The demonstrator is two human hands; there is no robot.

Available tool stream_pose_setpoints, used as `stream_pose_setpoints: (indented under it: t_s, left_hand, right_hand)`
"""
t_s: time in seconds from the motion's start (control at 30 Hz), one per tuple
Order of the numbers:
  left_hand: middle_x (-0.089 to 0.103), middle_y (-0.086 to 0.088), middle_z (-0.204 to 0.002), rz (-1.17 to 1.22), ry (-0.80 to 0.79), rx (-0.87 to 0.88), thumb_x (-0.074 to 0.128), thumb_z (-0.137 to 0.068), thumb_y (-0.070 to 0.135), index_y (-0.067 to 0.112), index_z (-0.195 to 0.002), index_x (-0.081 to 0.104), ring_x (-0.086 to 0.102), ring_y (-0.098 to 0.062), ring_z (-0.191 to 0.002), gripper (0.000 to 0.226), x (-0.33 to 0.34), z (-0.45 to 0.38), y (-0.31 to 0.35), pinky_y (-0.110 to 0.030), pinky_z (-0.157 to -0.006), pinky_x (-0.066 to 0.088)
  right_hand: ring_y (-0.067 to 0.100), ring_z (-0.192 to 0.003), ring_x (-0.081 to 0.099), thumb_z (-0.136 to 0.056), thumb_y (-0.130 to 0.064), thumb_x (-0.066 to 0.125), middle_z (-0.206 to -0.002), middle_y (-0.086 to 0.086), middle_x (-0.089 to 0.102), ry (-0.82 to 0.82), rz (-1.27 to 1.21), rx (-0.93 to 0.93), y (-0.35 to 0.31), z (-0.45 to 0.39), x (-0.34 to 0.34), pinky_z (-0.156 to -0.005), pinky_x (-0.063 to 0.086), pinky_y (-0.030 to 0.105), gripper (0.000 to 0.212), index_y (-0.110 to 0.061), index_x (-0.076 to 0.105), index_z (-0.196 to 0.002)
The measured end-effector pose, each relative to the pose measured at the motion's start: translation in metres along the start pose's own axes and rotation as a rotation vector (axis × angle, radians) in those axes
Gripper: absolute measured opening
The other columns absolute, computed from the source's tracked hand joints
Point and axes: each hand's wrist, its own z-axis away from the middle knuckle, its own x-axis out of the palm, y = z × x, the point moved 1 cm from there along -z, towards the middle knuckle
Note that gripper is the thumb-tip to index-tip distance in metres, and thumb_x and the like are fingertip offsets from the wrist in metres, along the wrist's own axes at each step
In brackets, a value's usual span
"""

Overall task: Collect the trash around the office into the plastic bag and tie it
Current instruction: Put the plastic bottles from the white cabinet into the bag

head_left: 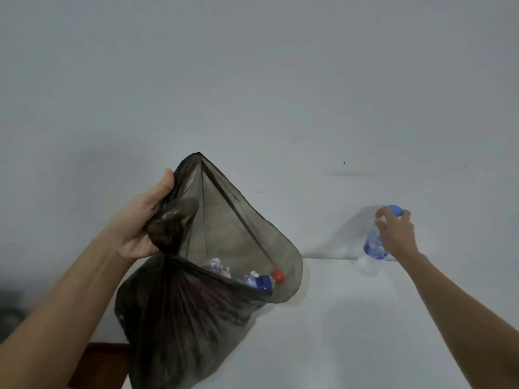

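Two grips: left hand point(140, 223) bunches bag point(191, 313); right hand point(397, 230) grasps half-hidden, blurred bottle point(372, 245).

Plain indoor room, likely an office corner. Bare pale grey wall point(252, 80) across the upper frame; white tabletop point(351, 318) at lower right, meeting the wall. Strip of reddish-brown wood point(98, 363) at lower left. Too little furniture visible for certainty.
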Motion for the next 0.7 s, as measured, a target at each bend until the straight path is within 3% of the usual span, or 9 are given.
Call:
stream_pose_setpoints:
  t_s: [0.07, 0.17, 0.23, 0.3, 0.43, 0.5, 0.57, 0.63, 0.7]
  left_hand:
    - [0.063, -0.026, -0.14, -0.072, 0.121, 0.019, 0.054, -0.105, 0.041, -0.007, -0.141, 0.054, 0.06, -0.03, -0.132, 0.06, -0.001, -0.003, -0.001, -0.037, -0.117, 0.045]
    - [0.06, -0.029, -0.142, -0.077, 0.048, 0.065, 0.046, -0.108, 0.041, -0.009, -0.143, 0.049, 0.057, -0.034, -0.135, 0.061, 0.006, -0.005, 0.004, -0.042, -0.119, 0.043]
    - [0.074, -0.024, -0.122, -0.167, 0.148, 0.042, 0.077, -0.09, 0.038, -0.006, -0.126, 0.067, 0.072, -0.03, -0.115, 0.058, 0.004, -0.013, 0.006, -0.039, -0.104, 0.058]
    - [0.075, -0.024, -0.119, -0.131, 0.052, 0.01, 0.078, -0.089, 0.038, -0.006, -0.124, 0.068, 0.073, -0.031, -0.112, 0.057, 0.004, -0.015, 0.006, -0.041, -0.103, 0.059]
    - [0.081, -0.019, -0.098, -0.134, 0.112, 0.0, 0.097, -0.062, 0.039, -0.002, -0.105, 0.078, 0.08, -0.026, -0.089, 0.062, -0.003, -0.022, 0.002, -0.037, -0.084, 0.067]
    - [0.074, -0.029, -0.118, -0.098, 0.0, -0.001, 0.074, -0.092, 0.036, -0.01, -0.122, 0.067, 0.073, -0.035, -0.111, 0.055, 0.001, -0.02, 0.0, -0.043, -0.101, 0.06]
    - [0.078, -0.029, -0.106, -0.071, -0.011, -0.001, 0.079, -0.087, 0.032, -0.012, -0.113, 0.071, 0.078, -0.034, -0.098, 0.052, 0.007, -0.022, 0.002, -0.041, -0.088, 0.065]
    - [0.081, -0.017, -0.078, -0.155, 0.116, 0.045, 0.102, -0.048, 0.032, -0.003, -0.089, 0.079, 0.08, -0.024, -0.066, 0.059, 0.006, -0.027, 0.002, -0.033, -0.059, 0.068]
    - [0.08, -0.013, -0.074, -0.206, 0.14, 0.067, 0.105, -0.034, 0.035, 0.001, -0.088, 0.079, 0.078, -0.022, -0.062, 0.069, 0.014, -0.026, -0.003, -0.033, -0.056, 0.068]
  right_hand:
    - [0.042, -0.083, 0.058, -0.096, -0.017, 0.044, -0.106, 0.011, 0.047, 0.047, -0.036, -0.083, -0.011, 0.011, -0.005, -0.066, 0.039, 0.032, 0.018, -0.013, 0.057, -0.106]
    - [0.027, -0.078, 0.053, -0.098, -0.011, 0.042, -0.111, 0.013, 0.051, 0.256, -0.232, -0.141, -0.047, 0.04, -0.029, -0.075, 0.035, 0.027, 0.021, -0.015, 0.061, -0.105]
    - [0.024, -0.082, 0.058, -0.098, -0.014, 0.041, -0.109, 0.011, 0.056, 0.395, -0.469, -0.16, -0.07, 0.061, -0.056, -0.075, 0.044, 0.032, 0.023, -0.022, 0.062, -0.103]
    - [0.027, -0.085, 0.066, -0.1, -0.021, 0.041, -0.104, 0.004, 0.056, 0.395, -0.79, -0.132, -0.093, 0.077, -0.08, -0.073, 0.054, 0.039, 0.021, -0.032, 0.059, -0.098]
    - [0.028, -0.081, 0.071, -0.102, -0.019, 0.042, -0.104, 0.004, 0.057, 0.176, -1.288, -0.098, -0.138, 0.116, -0.097, -0.067, 0.058, 0.034, 0.023, -0.032, 0.057, -0.091]
    - [0.029, -0.081, 0.07, -0.102, -0.016, 0.043, -0.103, 0.003, 0.058, 0.071, -1.365, -0.118, -0.163, 0.135, -0.078, -0.067, 0.058, 0.035, 0.022, -0.028, 0.057, -0.09]
    - [0.033, -0.09, 0.069, -0.1, -0.014, 0.046, -0.099, -0.006, 0.061, -0.004, -1.34, -0.171, -0.184, 0.157, -0.048, -0.074, 0.059, 0.043, 0.019, -0.024, 0.059, -0.091]
    - [0.028, -0.108, 0.064, -0.098, -0.015, 0.051, -0.106, -0.011, 0.064, -0.084, -1.204, -0.321, -0.196, 0.18, -0.016, -0.09, 0.055, 0.045, 0.018, -0.028, 0.063, -0.101]
    - [0.011, -0.129, 0.049, -0.096, -0.021, 0.053, -0.129, -0.011, 0.056, -0.174, -0.978, -0.458, -0.19, 0.194, 0.012, -0.105, 0.043, 0.025, 0.032, -0.041, 0.058, -0.121]
